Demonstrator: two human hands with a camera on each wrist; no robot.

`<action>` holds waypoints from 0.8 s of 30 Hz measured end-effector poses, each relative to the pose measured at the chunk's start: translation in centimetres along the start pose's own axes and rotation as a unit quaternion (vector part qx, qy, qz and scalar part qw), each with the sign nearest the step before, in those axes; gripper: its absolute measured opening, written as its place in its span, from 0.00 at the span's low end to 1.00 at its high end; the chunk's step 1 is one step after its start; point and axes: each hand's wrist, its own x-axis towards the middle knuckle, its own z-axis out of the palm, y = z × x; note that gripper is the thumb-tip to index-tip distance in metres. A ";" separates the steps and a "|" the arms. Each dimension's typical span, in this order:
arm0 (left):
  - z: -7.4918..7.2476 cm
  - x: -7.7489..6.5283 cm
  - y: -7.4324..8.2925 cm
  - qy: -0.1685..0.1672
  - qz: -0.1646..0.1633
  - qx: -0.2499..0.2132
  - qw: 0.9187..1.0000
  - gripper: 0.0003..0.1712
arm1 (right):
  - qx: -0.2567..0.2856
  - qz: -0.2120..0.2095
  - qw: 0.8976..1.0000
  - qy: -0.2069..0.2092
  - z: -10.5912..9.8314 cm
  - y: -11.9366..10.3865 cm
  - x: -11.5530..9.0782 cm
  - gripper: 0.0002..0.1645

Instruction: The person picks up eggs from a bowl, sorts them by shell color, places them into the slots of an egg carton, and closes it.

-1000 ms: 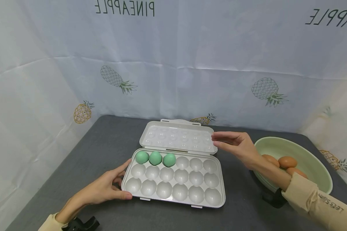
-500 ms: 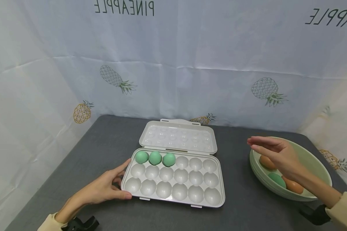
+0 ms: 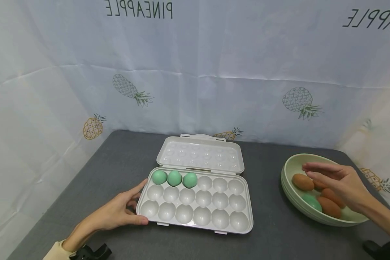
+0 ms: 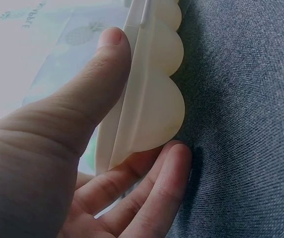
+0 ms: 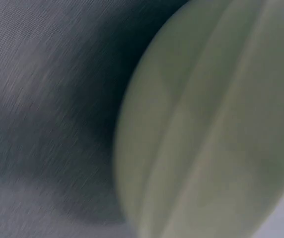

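Note:
A white egg box [image 3: 211, 227] lies with its lid [image 3: 201, 153] folded back. Three green eggs [image 3: 174, 178] fill the left part of its back row. My left hand [image 3: 118, 211] holds the box's left end; the left wrist view shows the thumb [image 4: 100, 74] on the rim and curled fingers [image 4: 167, 183] by the rounded cups. Over the pale green bowl [image 3: 295, 160] hovers my right hand [image 3: 342, 182], fingers fairly straight and nothing seen in it. Beneath it lie several brown eggs [image 3: 303, 182] and a green egg [image 3: 311, 202]. Only the bowl's outside appears in the right wrist view, blurred.
The dark grey table [image 3: 117, 159] carries the box at the middle and the bowl at the right. Behind and beside it hangs a white curtain [image 3: 195, 104] printed with pineapples. The bowl looks like a stack, with more than one rim showing.
My right hand has moved right, from beside the lid to over the bowl, uncovering more of the eggs in it. My left hand and the egg box have stayed put.

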 end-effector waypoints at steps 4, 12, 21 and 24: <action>0.0 0.0 0.0 -0.001 -0.002 -0.003 1.000 0.65 | -0.042 0.031 0.997 -0.050 -1.7 1.3 -0.6 0.24; 0.1 0.0 0.0 -0.001 -0.001 -0.001 1.000 0.65 | -0.049 0.036 0.990 -0.131 -3.9 3.6 -1.1 0.25; 0.0 0.1 0.0 -0.004 0.000 0.000 1.000 0.65 | 0.021 0.000 0.968 -0.249 -4.2 4.8 -0.8 0.29; 0.0 0.1 0.1 -0.005 0.002 0.000 1.000 0.65 | 0.059 -0.011 0.959 -0.277 -3.9 4.9 -0.5 0.29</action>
